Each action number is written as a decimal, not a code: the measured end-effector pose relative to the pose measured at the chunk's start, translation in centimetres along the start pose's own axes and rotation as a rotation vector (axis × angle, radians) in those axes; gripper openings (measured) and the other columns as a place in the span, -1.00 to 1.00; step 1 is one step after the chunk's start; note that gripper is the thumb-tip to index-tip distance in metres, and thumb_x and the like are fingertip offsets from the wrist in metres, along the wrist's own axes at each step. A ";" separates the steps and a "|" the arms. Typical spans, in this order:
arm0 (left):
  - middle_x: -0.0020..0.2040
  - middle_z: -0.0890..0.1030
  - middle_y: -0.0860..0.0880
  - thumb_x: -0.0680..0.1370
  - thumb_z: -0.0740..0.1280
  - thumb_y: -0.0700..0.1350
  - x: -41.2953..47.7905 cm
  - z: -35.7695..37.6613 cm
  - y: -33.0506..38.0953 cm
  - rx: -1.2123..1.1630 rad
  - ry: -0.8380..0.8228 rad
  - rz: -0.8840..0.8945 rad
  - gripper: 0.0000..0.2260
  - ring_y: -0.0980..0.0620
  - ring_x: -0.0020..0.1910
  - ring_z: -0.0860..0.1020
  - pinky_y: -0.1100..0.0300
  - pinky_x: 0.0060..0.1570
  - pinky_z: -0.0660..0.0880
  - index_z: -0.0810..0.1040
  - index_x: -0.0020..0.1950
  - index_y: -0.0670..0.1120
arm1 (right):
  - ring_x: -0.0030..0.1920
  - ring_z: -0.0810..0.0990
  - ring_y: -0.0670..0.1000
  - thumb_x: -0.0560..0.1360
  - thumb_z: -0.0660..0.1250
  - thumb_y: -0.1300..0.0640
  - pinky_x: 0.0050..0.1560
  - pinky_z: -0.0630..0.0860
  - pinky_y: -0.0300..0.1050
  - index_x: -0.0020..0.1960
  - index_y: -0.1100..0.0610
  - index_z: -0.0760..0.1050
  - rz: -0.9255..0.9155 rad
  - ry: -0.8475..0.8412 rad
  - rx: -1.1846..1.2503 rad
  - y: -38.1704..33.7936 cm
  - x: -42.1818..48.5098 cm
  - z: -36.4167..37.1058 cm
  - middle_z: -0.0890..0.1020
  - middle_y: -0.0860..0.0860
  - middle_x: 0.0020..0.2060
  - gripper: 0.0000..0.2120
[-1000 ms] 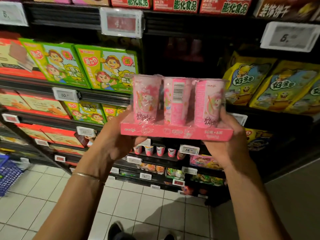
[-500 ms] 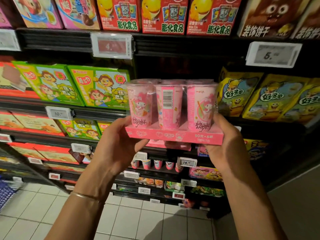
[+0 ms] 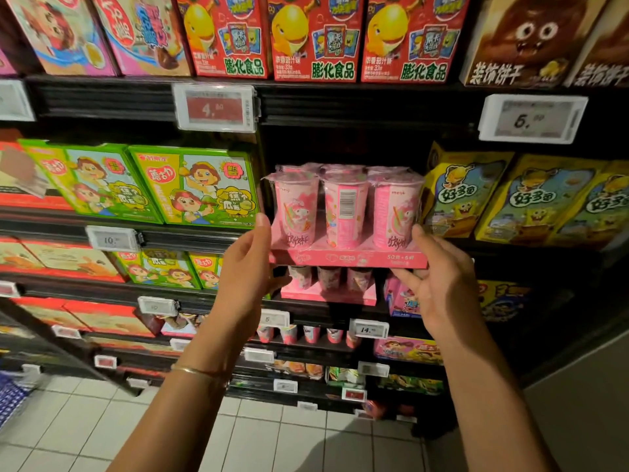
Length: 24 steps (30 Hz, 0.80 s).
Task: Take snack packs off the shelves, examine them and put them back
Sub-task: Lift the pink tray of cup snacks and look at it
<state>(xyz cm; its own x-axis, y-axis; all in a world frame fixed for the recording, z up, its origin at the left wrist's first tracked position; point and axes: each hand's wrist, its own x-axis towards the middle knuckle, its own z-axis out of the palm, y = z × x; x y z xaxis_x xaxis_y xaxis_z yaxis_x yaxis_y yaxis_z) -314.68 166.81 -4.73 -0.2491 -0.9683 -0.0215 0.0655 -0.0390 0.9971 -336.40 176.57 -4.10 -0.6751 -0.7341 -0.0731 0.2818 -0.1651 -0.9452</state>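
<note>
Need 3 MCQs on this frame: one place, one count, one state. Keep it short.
1. Where is the pack? A held up between green boxes and yellow boxes; B on the floor; C on the top shelf.
2. Cups in its front row? A two; B three; C five.
3. Who holds it? A nobody, it is shelved; B one hand; C both hands.
Key: 1A, those boxes flank it; 2B, three cups face the camera; 3C, left hand and right hand each grip an end.

Behind the pink cup multipack (image 3: 347, 212), a dark gap on the shelf (image 3: 190, 233) stands open. Green snack boxes (image 3: 194, 189) crowd its left side, yellow SpongeBob boxes (image 3: 466, 192) its right.
</note>
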 end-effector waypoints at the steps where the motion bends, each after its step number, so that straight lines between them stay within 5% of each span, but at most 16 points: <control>1: -0.02 0.77 0.06 0.55 0.33 0.38 0.0 -0.1 -0.3 0.026 -0.022 0.021 -0.59 0.11 -0.07 0.71 0.20 -0.16 0.65 0.71 0.13 0.12 | 0.05 0.74 -0.07 0.63 0.37 0.08 -0.06 0.65 -0.16 0.16 0.15 0.63 -0.025 0.001 -0.061 0.1 0.1 -0.1 0.77 -0.02 -0.02 -0.82; 5: -0.07 0.72 0.10 0.44 0.62 0.10 0.3 0.0 -1.6 0.312 0.135 0.175 -0.60 0.12 -0.17 0.66 0.28 -0.18 0.55 0.59 0.21 0.15 | 0.01 0.70 -0.17 0.63 0.38 0.09 0.03 0.63 -0.25 0.23 0.20 0.65 -0.175 0.050 -0.300 0.6 0.7 0.1 0.75 -0.05 0.00 -0.75; 11: 0.01 0.63 -0.09 0.42 0.49 0.35 1.7 -0.4 -2.1 0.657 0.263 0.323 -0.34 -0.09 0.03 0.59 -0.01 0.03 0.55 0.63 0.34 -0.08 | 0.11 0.65 -0.12 0.57 0.48 0.11 0.25 0.62 0.12 0.35 0.22 0.55 -0.257 0.101 -0.352 0.8 0.9 0.2 0.62 -0.17 0.02 -0.60; 16: 0.01 0.61 -0.01 0.47 0.51 0.27 2.2 0.4 -1.7 0.634 0.311 0.317 -0.42 0.11 -0.09 0.59 0.14 -0.08 0.52 0.60 0.35 -0.05 | 0.13 0.66 -0.12 0.57 0.47 0.17 0.27 0.61 0.12 0.34 0.18 0.56 -0.269 0.078 -0.387 1.2 1.1 0.3 0.64 -0.17 0.00 -0.64; 19: -0.09 0.62 0.14 0.48 0.56 0.17 2.2 0.6 -1.6 0.545 0.314 0.310 -0.51 0.34 -0.19 0.61 0.41 -0.24 0.49 0.56 0.28 -0.04 | 0.09 0.66 -0.24 0.58 0.44 0.23 0.28 0.61 0.06 0.19 -0.01 0.63 -0.268 0.071 -0.444 1.1 1.2 0.4 0.65 -0.32 -0.06 -0.77; 21: -0.03 0.63 0.16 0.50 0.56 0.12 2.3 0.6 -1.7 0.546 0.319 0.306 -0.56 0.29 -0.20 0.62 0.29 -0.18 0.54 0.55 0.26 -0.04 | 0.13 0.65 -0.23 0.59 0.43 0.22 0.31 0.60 0.04 0.08 -0.19 0.58 -0.261 0.056 -0.477 0.9 1.1 0.5 0.64 -0.35 -0.04 -0.71; 24: 0.10 0.63 0.07 0.57 0.50 0.08 2.3 0.8 -1.8 0.581 0.322 0.299 -0.61 0.01 -0.20 0.68 -0.06 -0.08 0.63 0.55 0.33 -0.03 | 0.22 0.65 -0.05 0.60 0.43 0.19 0.30 0.60 0.12 0.28 0.01 0.61 -0.241 0.055 -0.447 1.1 1.5 0.5 0.64 -0.19 0.08 -0.73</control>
<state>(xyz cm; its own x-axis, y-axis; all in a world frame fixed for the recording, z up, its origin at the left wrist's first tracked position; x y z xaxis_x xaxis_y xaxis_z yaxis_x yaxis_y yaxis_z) -316.14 164.81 -6.52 0.0019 -0.9452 0.3266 -0.4600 0.2892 0.8395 -336.76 174.99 -5.05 -0.7231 -0.6723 0.1586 -0.1976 -0.0187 -0.9801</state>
